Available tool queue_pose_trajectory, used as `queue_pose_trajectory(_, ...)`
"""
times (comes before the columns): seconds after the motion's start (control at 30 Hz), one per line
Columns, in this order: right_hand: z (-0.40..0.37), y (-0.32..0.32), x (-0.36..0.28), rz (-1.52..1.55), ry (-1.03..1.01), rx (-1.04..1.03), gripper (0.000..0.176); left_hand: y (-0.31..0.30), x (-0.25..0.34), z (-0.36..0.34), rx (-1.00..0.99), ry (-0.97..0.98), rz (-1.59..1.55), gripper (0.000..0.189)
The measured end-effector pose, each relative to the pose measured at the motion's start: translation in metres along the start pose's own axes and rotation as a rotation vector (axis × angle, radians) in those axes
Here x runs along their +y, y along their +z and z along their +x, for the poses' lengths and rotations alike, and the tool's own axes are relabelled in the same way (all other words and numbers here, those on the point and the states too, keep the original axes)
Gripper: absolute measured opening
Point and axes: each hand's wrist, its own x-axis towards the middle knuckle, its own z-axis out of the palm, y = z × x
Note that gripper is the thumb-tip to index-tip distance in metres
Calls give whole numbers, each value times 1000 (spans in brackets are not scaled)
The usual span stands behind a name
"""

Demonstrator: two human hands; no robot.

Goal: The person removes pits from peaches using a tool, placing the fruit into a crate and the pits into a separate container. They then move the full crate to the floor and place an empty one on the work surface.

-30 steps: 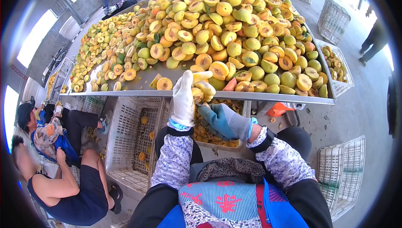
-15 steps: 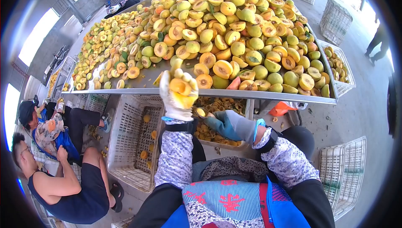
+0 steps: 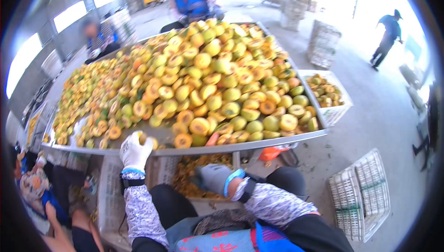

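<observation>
A metal-edged table (image 3: 259,146) bears a big heap of halved yellow-green fruit (image 3: 199,67). My left hand (image 3: 135,151), in a white glove, is at the table's front edge, its fingers curled around a piece of fruit (image 3: 142,138). My right hand (image 3: 213,178), in a grey-blue glove, is lower, over a crate of cut fruit pieces (image 3: 185,169) below the table. Its fingers are curled and blurred, and what they hold cannot be made out.
A pale crate (image 3: 108,196) stands below left, and stacked white crates (image 3: 360,196) at the right. A crate of fruit (image 3: 344,108) adjoins the table's right side. People sit at lower left and behind the table; a person (image 3: 388,37) is at far right.
The view has turned up and right. My left hand has moved from above the crates to the table edge, and the fruit halves in its palm are no longer visible. My right hand stays low.
</observation>
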Motion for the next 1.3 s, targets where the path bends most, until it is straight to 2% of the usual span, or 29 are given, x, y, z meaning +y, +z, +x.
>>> queue_pose_trajectory(0.07,2,-1,1,7,10,-52,37,6,34,6,-79,77,148,38)
queue_pose_trajectory(0.1,0,-8,0,56,33,-68,40,3,46,12,-197,58,160,39)
queue_pose_trajectory(0.23,-11,-30,-11,137,46,-50,42,19,65,16,-377,132,-21,37)
queue_pose_trajectory(0.33,-6,-25,-7,201,-32,242,38,18,62,10,-211,63,-328,40)
queue_pose_trajectory(0.37,0,-17,-3,303,-93,368,33,18,64,8,-196,21,-537,37)
queue_pose_trajectory(0.47,14,-17,-6,628,-106,397,28,9,93,-10,-133,-136,-1145,30)
queue_pose_trajectory(0.53,17,-17,-14,795,-176,447,30,3,117,-27,-159,-51,-1312,38)
queue_pose_trajectory(0.6,18,-12,-12,722,-150,514,32,-5,143,-42,-174,-41,-1493,51)
queue_pose_trajectory(0.67,21,-13,-10,694,-122,526,33,-3,158,-48,-228,-191,-1852,54)
queue_pose_trajectory(0.77,13,-25,-9,478,-78,492,31,12,146,-45,-225,-268,-1985,51)
queue_pose_trajectory(0.83,11,-27,-10,347,-75,499,31,28,134,-46,-192,-235,-1921,51)
queue_pose_trajectory(0.87,12,-27,-12,344,-82,497,31,36,129,-46,-179,-218,-1891,51)
queue_pose_trajectory(0.9,12,-26,-13,341,-87,493,31,32,127,-46,-288,-330,-2106,49)
queue_pose_trajectory(1.03,17,-16,-14,389,-109,498,30,28,127,-48,-317,-330,-2142,45)
queue_pose_trajectory(1.17,17,-10,-14,363,-157,482,30,23,128,-52,-254,-426,-2041,44)
queue_pose_trajectory(1.3,18,0,-10,413,-179,459,28,13,136,-54,-219,-436,-1955,47)
